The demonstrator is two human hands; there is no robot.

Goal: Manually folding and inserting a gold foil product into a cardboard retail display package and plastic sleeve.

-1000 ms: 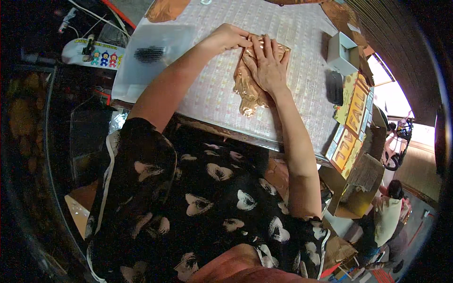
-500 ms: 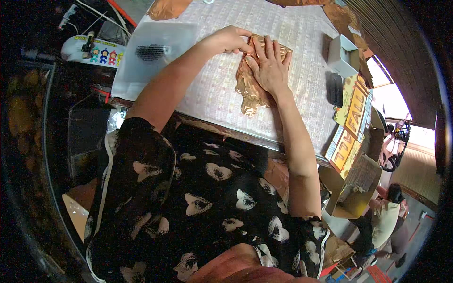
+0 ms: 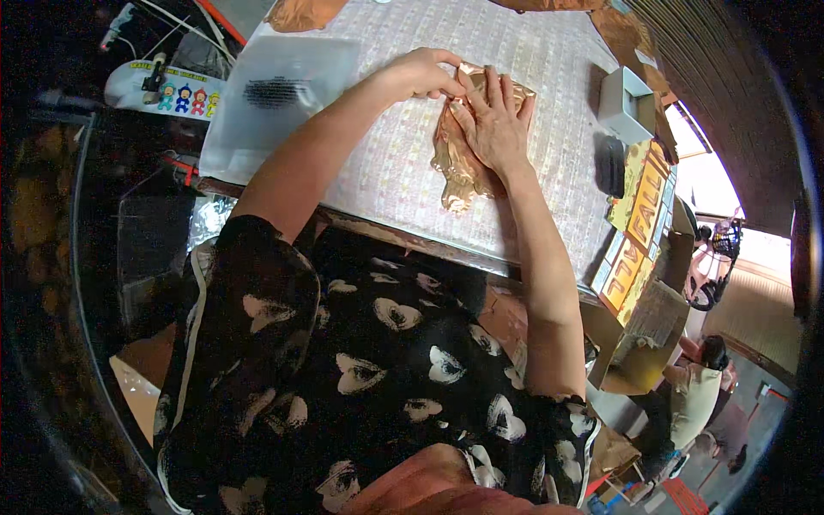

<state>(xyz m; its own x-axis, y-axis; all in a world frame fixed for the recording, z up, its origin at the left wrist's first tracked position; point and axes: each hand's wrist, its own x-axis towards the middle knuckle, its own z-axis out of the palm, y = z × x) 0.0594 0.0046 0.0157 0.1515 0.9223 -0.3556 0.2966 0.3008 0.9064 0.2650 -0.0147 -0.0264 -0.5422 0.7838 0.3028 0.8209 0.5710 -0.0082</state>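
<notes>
Copper foil [image 3: 459,176]: on the counter [image 3: 386,180], partly under the right hand [image 3: 498,137], its wrinkled end toward the near edge.
Last second: little change; both hands remain on the foil, which sits a touch farther right in the view (the head may simply have shifted).
Meaning: the handling seems to be at the same stage, the right hand apparently steadying while the left works the edge.
Left hand [image 3: 421,75]: at the foil's upper left edge, fingers bent, thumb and forefinger only narrowly parted; whether they pinch it, I cannot tell.
Right hand: palm down, fingers extended and slightly spread, lying over the foil.
Frosted plastic bag [image 3: 245,142]: left on the counter, with a block of black print, too small to read.
Yellow-and-orange packaging [image 3: 622,275]: right edge, big block lettering in two panels.
White board [image 3: 129,93]: beyond the left edge, lettering above coloured cartoon figures.
White box [image 3: 616,107]: right side, no marking visible.
</notes>
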